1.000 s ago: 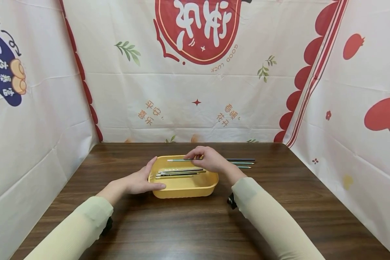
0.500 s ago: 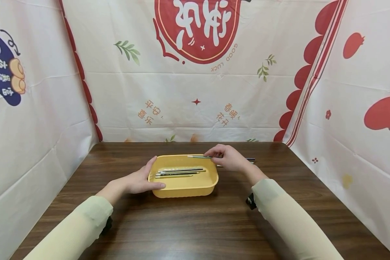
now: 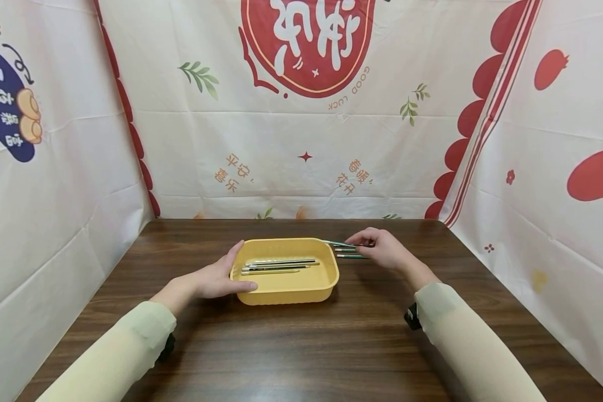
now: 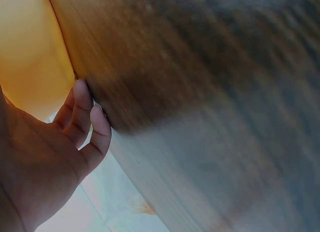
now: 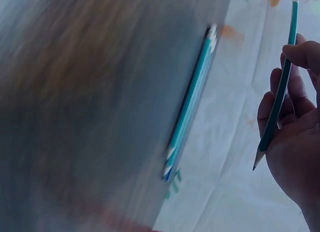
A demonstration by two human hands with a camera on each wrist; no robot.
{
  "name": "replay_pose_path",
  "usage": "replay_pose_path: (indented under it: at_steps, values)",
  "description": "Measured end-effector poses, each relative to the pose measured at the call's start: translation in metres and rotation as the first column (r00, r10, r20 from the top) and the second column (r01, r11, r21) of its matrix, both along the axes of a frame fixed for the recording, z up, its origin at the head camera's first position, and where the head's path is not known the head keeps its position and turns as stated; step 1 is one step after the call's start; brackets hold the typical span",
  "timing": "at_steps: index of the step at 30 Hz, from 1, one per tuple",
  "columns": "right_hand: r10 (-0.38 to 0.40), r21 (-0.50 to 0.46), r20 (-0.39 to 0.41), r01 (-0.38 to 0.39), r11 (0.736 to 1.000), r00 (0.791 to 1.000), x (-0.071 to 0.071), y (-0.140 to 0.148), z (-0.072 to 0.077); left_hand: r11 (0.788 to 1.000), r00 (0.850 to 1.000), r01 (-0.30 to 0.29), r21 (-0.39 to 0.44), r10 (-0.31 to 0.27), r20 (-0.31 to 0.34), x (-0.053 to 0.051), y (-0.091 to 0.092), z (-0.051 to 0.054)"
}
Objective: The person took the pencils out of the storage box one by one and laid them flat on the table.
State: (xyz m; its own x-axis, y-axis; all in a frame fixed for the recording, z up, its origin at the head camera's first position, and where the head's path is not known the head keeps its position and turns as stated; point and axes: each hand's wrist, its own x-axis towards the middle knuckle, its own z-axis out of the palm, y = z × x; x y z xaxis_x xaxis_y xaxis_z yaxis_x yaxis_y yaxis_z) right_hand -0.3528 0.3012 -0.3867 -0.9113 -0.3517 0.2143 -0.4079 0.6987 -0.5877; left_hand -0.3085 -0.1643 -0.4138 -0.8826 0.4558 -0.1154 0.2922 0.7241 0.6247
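Note:
My left hand holds the left end of a yellow plastic basket, its thumb over the near rim. In the left wrist view, bent fingers lie against the basket's outer side. Several pencils, dark and gold-coloured, lie side by side in the basket. To the right of it, my right hand pinches a green pencil between thumb and fingers, the sharpened point toward the palm's heel. Below that hand, more green pencils lie together on the table; the hand partly hides them in the head view.
The brown wood-grain table is enclosed by printed white cloth at the back and both sides. The table's far edge runs just behind the basket and pencils.
My right hand has moved right with the green pencil, from over the basket to above the pencils on the table. My left hand and the basket have stayed in place.

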Motion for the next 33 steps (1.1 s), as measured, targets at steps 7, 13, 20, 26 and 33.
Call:
replay_pose_path:
  at_steps: [7,13,20,26,33]
  values:
    - [-0.036,0.021,0.058,0.035,0.999,0.998,-0.001,0.022,-0.010,1.000,1.000,-0.003,-0.003,0.003,0.003,0.000,0.000,0.002]
    - [-0.021,0.072,0.073,0.016,0.997,0.997,-0.004,0.034,-0.016,1.000,1.000,-0.003,0.002,0.003,0.007,0.000,0.000,0.002]
    - [0.002,0.105,0.178,-0.021,0.994,0.984,-0.004,0.041,-0.021,1.000,1.000,-0.005,0.001,0.005,0.013,0.001,0.001,0.001]
    - [-0.008,0.141,0.218,-0.023,0.990,0.976,-0.006,0.041,-0.023,1.000,1.000,-0.001,0.003,0.001,0.011,0.001,0.001,0.002]
    - [-0.013,0.193,0.200,-0.026,0.981,0.980,-0.010,0.039,-0.027,1.000,1.000,0.004,0.001,-0.004,0.003,0.000,0.000,0.001]
